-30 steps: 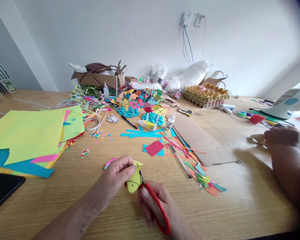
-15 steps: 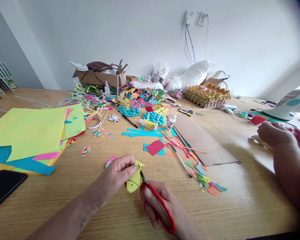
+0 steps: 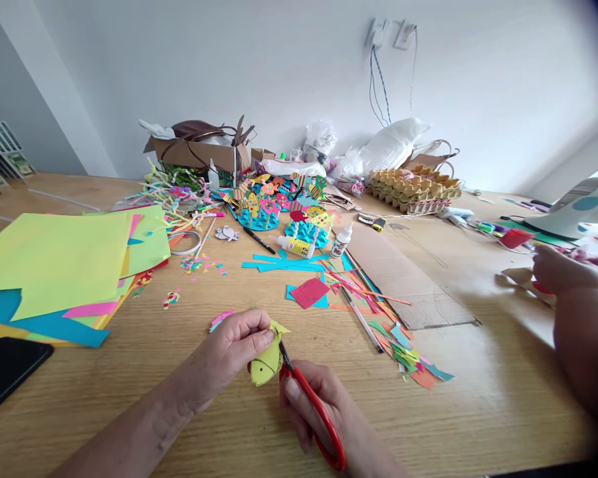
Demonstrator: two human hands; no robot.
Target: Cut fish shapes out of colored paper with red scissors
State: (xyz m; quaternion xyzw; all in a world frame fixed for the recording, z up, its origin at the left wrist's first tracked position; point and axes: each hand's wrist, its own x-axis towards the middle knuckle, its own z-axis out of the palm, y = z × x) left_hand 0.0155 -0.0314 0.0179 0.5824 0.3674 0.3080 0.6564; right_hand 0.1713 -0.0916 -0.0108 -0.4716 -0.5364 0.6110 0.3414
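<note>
Between thumb and fingers, my left hand (image 3: 244,338) pinches a yellow paper fish (image 3: 265,367) with a drawn eye and gill line. Red-handled scissors (image 3: 319,411) are gripped in my right hand (image 3: 323,392), and their dark blades meet the fish's edge near its tail. A bit of red shows behind the fish. Partly hidden by my left hand, a pink and blue paper piece (image 3: 220,320) lies on the table. Beyond my hands rests a dark pink paper piece (image 3: 309,293) on blue paper.
Yellow sheets (image 3: 54,259) and a black phone (image 3: 12,372) lie at left. Glue bottles (image 3: 341,241) stand near paper fish on blue bases (image 3: 306,234). Paper scraps (image 3: 411,358), a pen (image 3: 363,320) and cardboard (image 3: 403,279) are to the right. Another person's hands (image 3: 573,272) work at far right.
My hands, the fish and the scissors stay almost in place; the scissor handles have shifted slightly left. At far right, the other person's hands have moved a little.
</note>
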